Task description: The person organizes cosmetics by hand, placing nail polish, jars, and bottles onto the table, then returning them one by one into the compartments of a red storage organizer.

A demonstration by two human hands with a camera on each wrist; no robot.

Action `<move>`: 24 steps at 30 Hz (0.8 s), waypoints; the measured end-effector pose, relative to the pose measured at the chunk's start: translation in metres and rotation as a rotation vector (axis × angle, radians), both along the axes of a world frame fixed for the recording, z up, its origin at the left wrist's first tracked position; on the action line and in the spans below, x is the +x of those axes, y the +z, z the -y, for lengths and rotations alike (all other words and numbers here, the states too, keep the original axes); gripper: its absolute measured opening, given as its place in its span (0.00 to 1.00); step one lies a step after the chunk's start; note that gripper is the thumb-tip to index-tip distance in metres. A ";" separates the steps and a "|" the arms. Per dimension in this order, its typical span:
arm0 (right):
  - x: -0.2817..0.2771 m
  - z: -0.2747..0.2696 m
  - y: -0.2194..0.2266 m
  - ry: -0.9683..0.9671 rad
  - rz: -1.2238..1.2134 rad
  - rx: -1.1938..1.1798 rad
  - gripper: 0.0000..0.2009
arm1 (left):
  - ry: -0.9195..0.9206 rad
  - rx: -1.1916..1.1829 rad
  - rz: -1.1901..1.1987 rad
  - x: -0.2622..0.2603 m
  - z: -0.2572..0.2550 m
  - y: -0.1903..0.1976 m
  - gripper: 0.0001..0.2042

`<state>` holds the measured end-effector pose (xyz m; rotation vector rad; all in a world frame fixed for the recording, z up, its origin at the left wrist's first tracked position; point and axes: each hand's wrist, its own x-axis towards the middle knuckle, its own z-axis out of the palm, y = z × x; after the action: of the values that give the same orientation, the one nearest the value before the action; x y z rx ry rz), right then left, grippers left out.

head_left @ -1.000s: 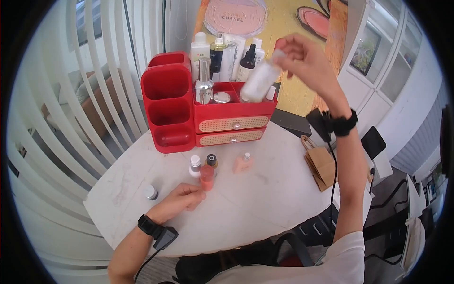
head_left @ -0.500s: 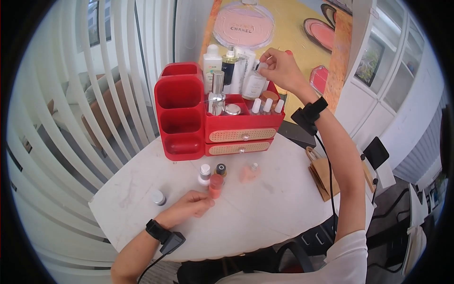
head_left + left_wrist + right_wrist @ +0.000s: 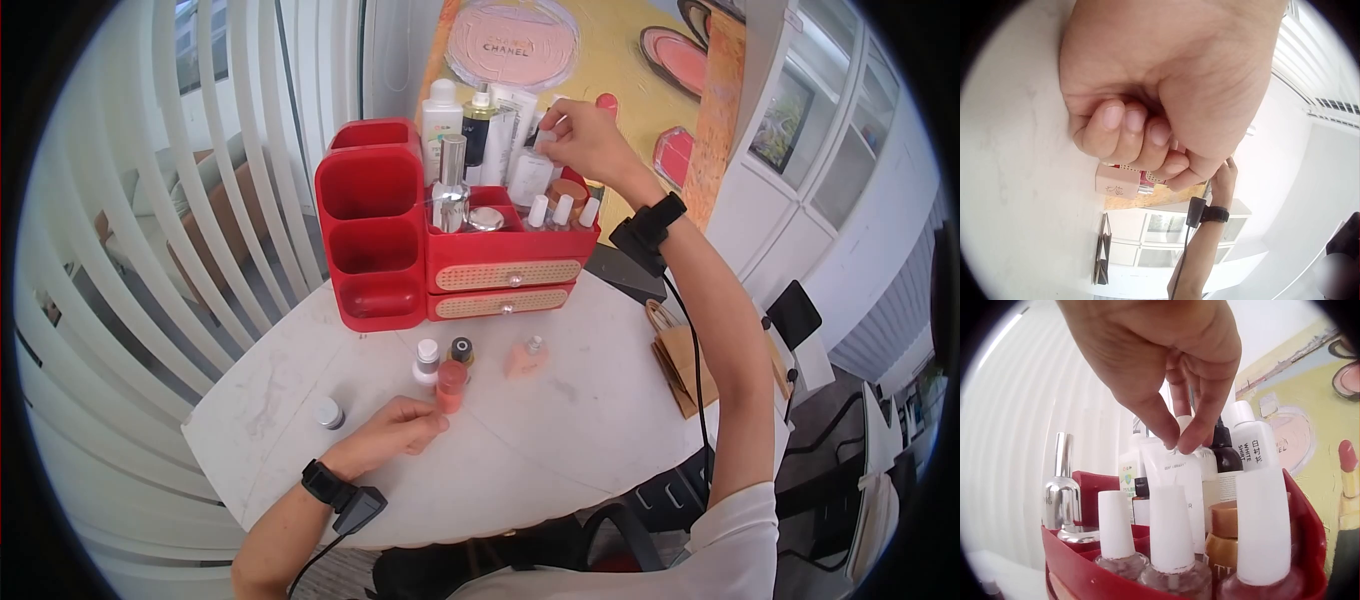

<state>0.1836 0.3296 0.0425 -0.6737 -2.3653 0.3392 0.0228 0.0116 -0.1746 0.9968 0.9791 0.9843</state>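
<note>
My right hand (image 3: 590, 145) pinches the cap of a clear bottle with a white label (image 3: 530, 178). The bottle stands in the back right of a red organizer (image 3: 375, 228); in the right wrist view a white tube (image 3: 1172, 475) partly hides it. Three white-capped nail polish bottles (image 3: 1170, 528) and an amber jar (image 3: 1222, 528) are close in front. Curled into a fist on the table, my left hand (image 3: 398, 432) has its knuckles right at a coral-pink bottle (image 3: 450, 388). Nothing shows inside its fingers (image 3: 1132, 134).
Beside the coral bottle stand a white-capped bottle (image 3: 427, 362) and a dark-capped one (image 3: 461, 350). A pink perfume bottle (image 3: 525, 358) is to their right, a small jar (image 3: 329, 412) to the left. A paper bag (image 3: 680, 365) sits at the table's right edge.
My right hand has lowered the labelled bottle from above the organizer into its back compartment, moving left, and still pinches it. My left hand keeps its place by the coral bottle.
</note>
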 end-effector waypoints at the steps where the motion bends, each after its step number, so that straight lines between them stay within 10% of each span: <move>1: -0.001 -0.001 -0.003 -0.001 0.000 -0.001 0.14 | 0.003 -0.008 0.003 0.000 0.000 0.000 0.16; 15: 0.045 0.067 0.003 0.002 -0.035 0.120 0.13 | 0.021 -0.007 -0.040 -0.001 0.001 -0.003 0.17; 24: 0.068 0.105 -0.119 0.339 0.342 -0.147 0.10 | 0.022 -0.019 -0.024 0.001 -0.001 0.002 0.17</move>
<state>0.2515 0.2247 -0.0763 -0.4184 -2.8087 0.5893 0.0237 0.0124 -0.1729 0.9852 1.0197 0.9815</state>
